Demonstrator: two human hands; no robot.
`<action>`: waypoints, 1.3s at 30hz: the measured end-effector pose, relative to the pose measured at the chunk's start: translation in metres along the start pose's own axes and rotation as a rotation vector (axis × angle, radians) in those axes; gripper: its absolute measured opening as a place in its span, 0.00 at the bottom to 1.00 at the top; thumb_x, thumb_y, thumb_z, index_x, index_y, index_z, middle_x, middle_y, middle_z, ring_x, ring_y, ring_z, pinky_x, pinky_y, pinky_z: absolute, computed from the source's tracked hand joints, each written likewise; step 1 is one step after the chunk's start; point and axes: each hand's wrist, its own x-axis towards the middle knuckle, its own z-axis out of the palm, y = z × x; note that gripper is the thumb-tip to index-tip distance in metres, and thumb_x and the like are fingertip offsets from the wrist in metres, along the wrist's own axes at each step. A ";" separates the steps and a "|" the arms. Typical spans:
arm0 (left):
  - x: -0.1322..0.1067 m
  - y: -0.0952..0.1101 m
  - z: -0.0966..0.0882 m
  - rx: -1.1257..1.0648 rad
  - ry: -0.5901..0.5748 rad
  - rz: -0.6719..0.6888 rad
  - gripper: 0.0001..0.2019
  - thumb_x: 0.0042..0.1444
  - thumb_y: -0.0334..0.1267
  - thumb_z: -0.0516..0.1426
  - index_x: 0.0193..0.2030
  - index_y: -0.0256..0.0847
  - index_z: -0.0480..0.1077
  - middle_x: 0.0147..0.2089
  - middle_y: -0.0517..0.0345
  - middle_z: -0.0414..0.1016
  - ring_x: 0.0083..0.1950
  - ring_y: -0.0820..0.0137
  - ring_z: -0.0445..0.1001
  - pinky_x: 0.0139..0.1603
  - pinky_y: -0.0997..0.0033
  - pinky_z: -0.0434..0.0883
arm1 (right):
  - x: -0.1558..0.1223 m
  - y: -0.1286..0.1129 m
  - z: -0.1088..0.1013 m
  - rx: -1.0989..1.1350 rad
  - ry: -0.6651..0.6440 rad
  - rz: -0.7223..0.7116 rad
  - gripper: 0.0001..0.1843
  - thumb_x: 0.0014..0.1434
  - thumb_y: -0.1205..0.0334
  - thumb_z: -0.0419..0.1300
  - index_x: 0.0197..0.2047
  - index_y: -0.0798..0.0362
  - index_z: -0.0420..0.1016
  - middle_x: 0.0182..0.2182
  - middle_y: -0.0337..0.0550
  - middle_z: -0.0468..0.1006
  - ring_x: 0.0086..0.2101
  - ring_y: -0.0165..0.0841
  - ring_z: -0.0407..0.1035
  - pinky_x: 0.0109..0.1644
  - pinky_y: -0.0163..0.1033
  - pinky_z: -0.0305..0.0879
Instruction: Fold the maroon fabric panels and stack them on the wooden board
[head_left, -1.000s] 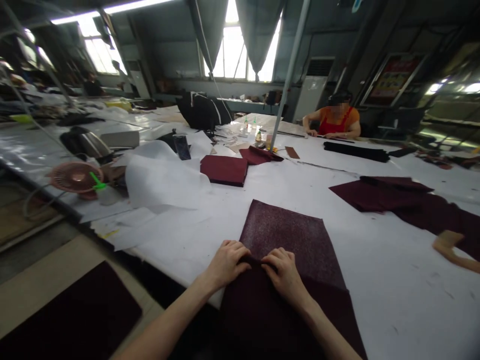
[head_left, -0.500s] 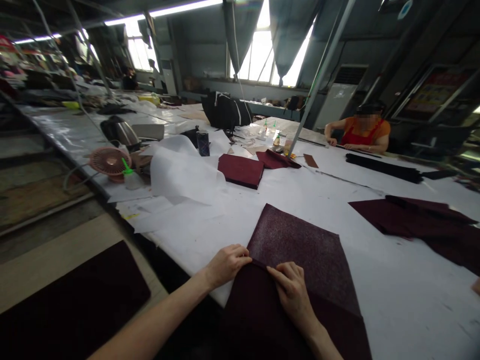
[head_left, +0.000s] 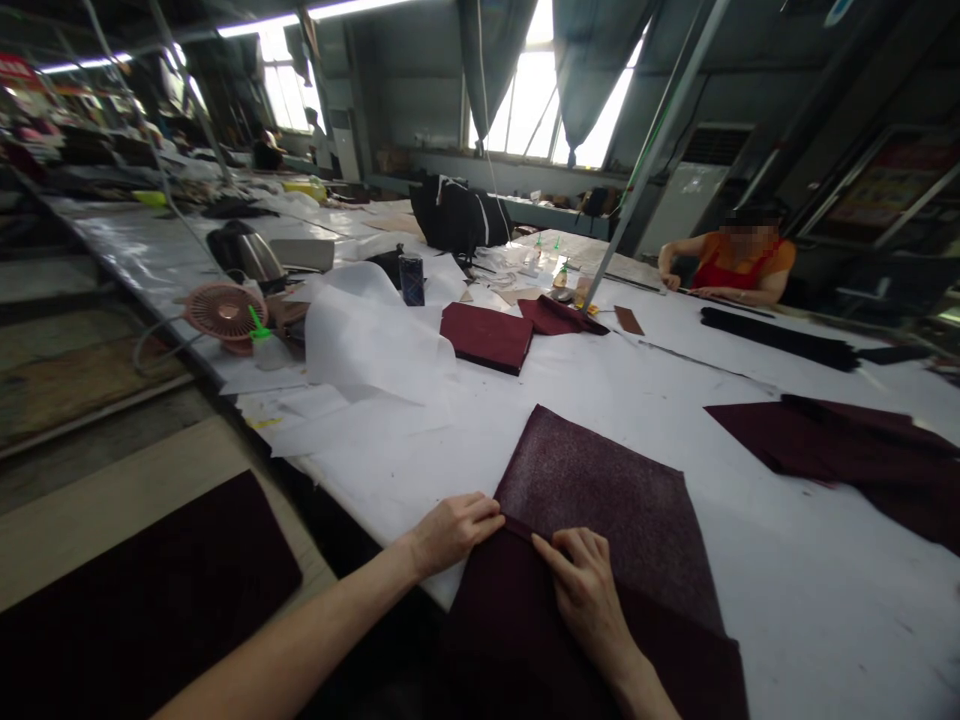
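Maroon fabric [head_left: 600, 500], its near end dark and cut off, lies under the left hand [head_left: 457, 532], which pinches its fold, and the right hand [head_left: 589, 590], just apart, whose grip I cannot tell. Beyond them, a white sheet [head_left: 375, 335] partly hides a maroon stack [head_left: 487, 333].

Looks like cloth in the maroon panel [head_left: 600, 500] under the hands [head_left: 459, 532] [head_left: 591, 590]: finely speckled with a faint sheen on the far part, dark and matt nearer. Shows smooth, mostly matt white on the counter [head_left: 637, 400] around them. Beyond and left of the hands, resembles thin paper in the curled sheet [head_left: 360, 345], glossy metal on the kettle [head_left: 255, 255], pink plastic on the fan [head_left: 225, 310], translucent plastic in the bottle [head_left: 268, 350].
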 end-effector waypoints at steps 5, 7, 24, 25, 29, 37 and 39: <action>-0.001 0.002 -0.001 0.046 -0.002 0.025 0.11 0.65 0.29 0.48 0.50 0.36 0.68 0.44 0.52 0.72 0.44 0.72 0.70 0.45 0.72 0.72 | -0.001 0.000 0.001 0.010 -0.002 -0.002 0.21 0.64 0.74 0.49 0.55 0.50 0.71 0.36 0.45 0.68 0.38 0.36 0.61 0.45 0.47 0.56; -0.001 0.002 -0.001 0.062 -0.003 0.029 0.11 0.65 0.29 0.48 0.50 0.36 0.68 0.43 0.52 0.72 0.44 0.72 0.70 0.45 0.72 0.73 | -0.001 0.000 0.000 0.010 -0.003 -0.003 0.21 0.63 0.75 0.49 0.55 0.51 0.71 0.36 0.45 0.67 0.38 0.36 0.61 0.46 0.47 0.56; 0.001 0.004 -0.002 0.106 -0.008 0.056 0.12 0.66 0.29 0.45 0.47 0.35 0.68 0.40 0.52 0.70 0.42 0.71 0.70 0.42 0.71 0.73 | 0.001 -0.003 0.000 -0.027 0.011 -0.004 0.20 0.63 0.75 0.48 0.53 0.51 0.72 0.36 0.46 0.68 0.38 0.36 0.61 0.46 0.47 0.57; 0.001 0.004 -0.002 0.108 -0.010 0.056 0.12 0.66 0.29 0.45 0.48 0.35 0.68 0.41 0.52 0.70 0.42 0.70 0.70 0.42 0.71 0.73 | 0.001 -0.003 0.000 -0.029 0.014 -0.006 0.20 0.63 0.75 0.49 0.53 0.51 0.72 0.36 0.46 0.68 0.38 0.36 0.61 0.46 0.47 0.57; -0.001 0.005 -0.001 0.125 -0.022 0.053 0.12 0.65 0.28 0.45 0.49 0.35 0.67 0.42 0.51 0.70 0.42 0.70 0.70 0.42 0.70 0.73 | 0.002 -0.004 -0.001 -0.039 0.013 -0.005 0.20 0.63 0.75 0.49 0.53 0.50 0.72 0.36 0.45 0.68 0.38 0.36 0.61 0.46 0.46 0.57; -0.011 0.008 -0.016 0.171 -0.067 -0.105 0.13 0.62 0.26 0.47 0.48 0.35 0.69 0.47 0.49 0.71 0.43 0.67 0.70 0.46 0.64 0.72 | 0.001 -0.004 0.000 -0.042 0.018 0.012 0.20 0.61 0.75 0.50 0.53 0.51 0.72 0.36 0.46 0.69 0.38 0.36 0.62 0.46 0.46 0.57; -0.008 0.016 -0.023 0.191 -0.016 -0.171 0.15 0.61 0.25 0.47 0.51 0.34 0.68 0.51 0.46 0.70 0.47 0.64 0.69 0.50 0.61 0.70 | 0.001 -0.005 -0.001 -0.041 0.013 0.018 0.20 0.61 0.75 0.50 0.53 0.51 0.72 0.36 0.46 0.69 0.38 0.36 0.62 0.46 0.46 0.57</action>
